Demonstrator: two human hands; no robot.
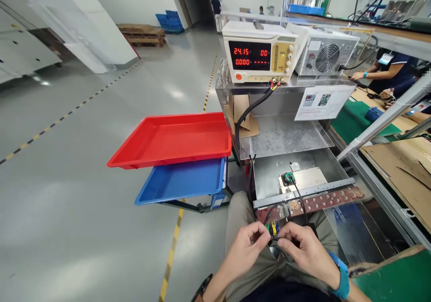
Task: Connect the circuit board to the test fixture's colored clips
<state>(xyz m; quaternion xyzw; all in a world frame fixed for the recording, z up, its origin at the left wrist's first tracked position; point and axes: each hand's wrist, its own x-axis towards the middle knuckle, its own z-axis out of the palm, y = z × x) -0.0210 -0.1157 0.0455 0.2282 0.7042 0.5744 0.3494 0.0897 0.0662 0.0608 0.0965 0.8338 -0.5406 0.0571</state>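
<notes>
Yellow and green plastic shows between my fingertips: a small connector (pixel 272 228) on the end of a black cable (pixel 299 196), held low over my lap, just in front of the studded strip (pixel 323 200) at the near edge of the metal test fixture (pixel 289 136). My left hand (pixel 244 250) is pinched shut on the connector's left side; my right hand (pixel 305 250) is closed on the lead just beside it, fingers curled so I cannot see how much plug is under them. The cable runs up to a round green part (pixel 288 178) seated on the pale plate (pixel 305 178) in the fixture. Above, the power supply (pixel 259 50) reads live, its leads dropping into the fixture. I judge the risk is tugging: the cable looks short, so a pull could drag the part off its plate, or my grip could slip on so small a plug. The red tray (pixel 171 138) and blue tray (pixel 182 181) sit well apart, to my left.
</notes>
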